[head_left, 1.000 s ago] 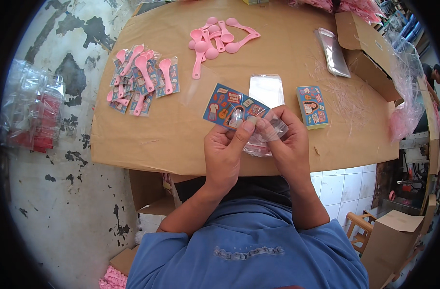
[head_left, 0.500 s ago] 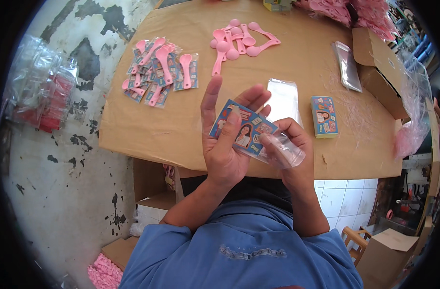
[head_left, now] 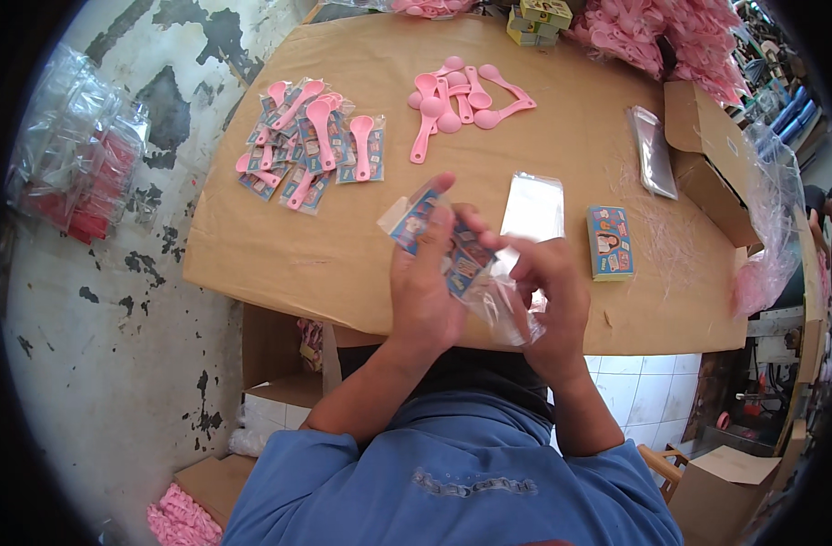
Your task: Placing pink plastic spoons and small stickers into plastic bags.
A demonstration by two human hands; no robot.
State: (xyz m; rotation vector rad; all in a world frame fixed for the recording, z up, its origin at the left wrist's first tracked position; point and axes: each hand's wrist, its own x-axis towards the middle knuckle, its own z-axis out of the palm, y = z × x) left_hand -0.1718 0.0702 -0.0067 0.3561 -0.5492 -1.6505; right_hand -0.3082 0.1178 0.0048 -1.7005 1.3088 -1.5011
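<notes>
My left hand (head_left: 425, 282) holds a blue illustrated card (head_left: 466, 259) in a clear plastic bag (head_left: 502, 309), thumb across the card's front. The card is tilted above the table's near edge, and a corner of clear film sticks out past its upper left end. At the bag's loose, crumpled end is my right hand (head_left: 554, 287), fingers curled and gripping the film; some fingertips are blurred. Beyond my hands, loose pink spoons (head_left: 478, 96) lie in a group. To their left is a pile of bagged cards topped with pink spoons (head_left: 320, 136).
A stack of blue cards (head_left: 610, 241) and flat clear bags (head_left: 532, 205) lie right of my hands. Farther right are another bag bundle (head_left: 653, 155) and an open cardboard box (head_left: 707, 164). Small yellow boxes (head_left: 534, 23) and a heap of pink spoons (head_left: 621, 36) stand at the far edge.
The card has turned to a steeper slant, and film now shows past its upper left end. My left fingers have folded in from being spread. The bag's loose end has swung down and left.
</notes>
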